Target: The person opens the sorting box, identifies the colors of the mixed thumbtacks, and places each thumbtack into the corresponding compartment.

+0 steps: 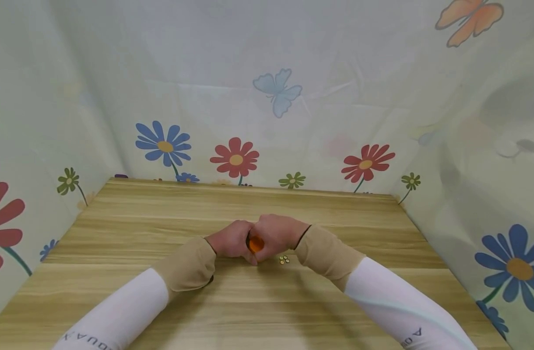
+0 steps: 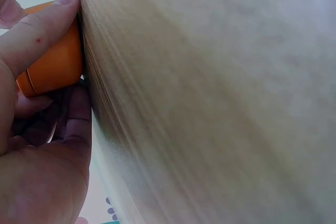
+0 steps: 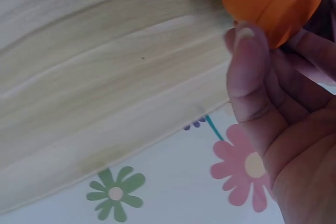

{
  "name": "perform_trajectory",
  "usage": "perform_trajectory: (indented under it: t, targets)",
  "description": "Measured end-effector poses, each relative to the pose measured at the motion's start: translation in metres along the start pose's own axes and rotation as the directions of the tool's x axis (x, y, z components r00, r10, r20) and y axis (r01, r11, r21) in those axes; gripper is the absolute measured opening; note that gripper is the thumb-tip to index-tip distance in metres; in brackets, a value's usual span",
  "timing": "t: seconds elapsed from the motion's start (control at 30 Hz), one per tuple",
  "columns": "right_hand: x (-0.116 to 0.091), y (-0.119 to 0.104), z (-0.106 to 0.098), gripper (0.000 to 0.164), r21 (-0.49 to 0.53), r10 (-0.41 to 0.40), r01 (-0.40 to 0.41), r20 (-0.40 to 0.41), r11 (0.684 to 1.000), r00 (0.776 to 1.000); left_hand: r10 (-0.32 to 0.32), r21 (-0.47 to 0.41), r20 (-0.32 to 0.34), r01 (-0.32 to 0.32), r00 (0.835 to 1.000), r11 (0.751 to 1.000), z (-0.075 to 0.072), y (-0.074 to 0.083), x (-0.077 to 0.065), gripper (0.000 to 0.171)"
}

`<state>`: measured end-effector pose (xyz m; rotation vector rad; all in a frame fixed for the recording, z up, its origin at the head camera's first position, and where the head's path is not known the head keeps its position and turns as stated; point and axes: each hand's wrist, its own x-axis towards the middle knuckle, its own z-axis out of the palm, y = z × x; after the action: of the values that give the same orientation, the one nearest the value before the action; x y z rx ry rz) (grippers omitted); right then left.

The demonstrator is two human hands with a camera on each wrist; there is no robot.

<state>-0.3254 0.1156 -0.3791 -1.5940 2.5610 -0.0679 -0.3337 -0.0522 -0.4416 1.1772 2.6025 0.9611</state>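
A small, smooth orange container (image 1: 256, 244) with a rounded, tapering side and a seam line round it is between both hands. My left hand (image 1: 233, 239) grips it with the thumb over its side and the fingers beneath, low against the tabletop in the left wrist view. From the other side my right hand (image 1: 279, 236) holds the container (image 3: 273, 3), its thumb and curled fingers at the wider end. Just by the right hand lie several tiny round pieces (image 1: 284, 260) with dark rims. Fingers cover much of the container, so its contents cannot be seen.
The wood-grain table (image 1: 232, 311) reaches back to a white cloth (image 1: 197, 107) printed with flowers and butterflies, which also hangs at both sides. A small purple thing (image 1: 121, 176) shows at the table's far left corner.
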Motion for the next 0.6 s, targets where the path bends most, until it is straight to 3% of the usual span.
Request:
perform_trajectory:
  t: [0.2, 0.6]
  targets:
    - [0.002, -0.009, -0.002, 0.027, -0.022, 0.059, -0.059, 0.012, 0.998, 0.998, 0.021, 0.029, -0.012, -0.021, 1.0, 0.999, 0.002, 0.0, 0.0, 0.046]
    - [0.005, -0.016, -0.006, 0.025, -0.085, 0.053, -0.052, 0.009, 0.995, 0.999, 0.06, 0.048, -0.025, -0.059, 0.998, 0.997, 0.0, 0.003, -0.001, 0.038]
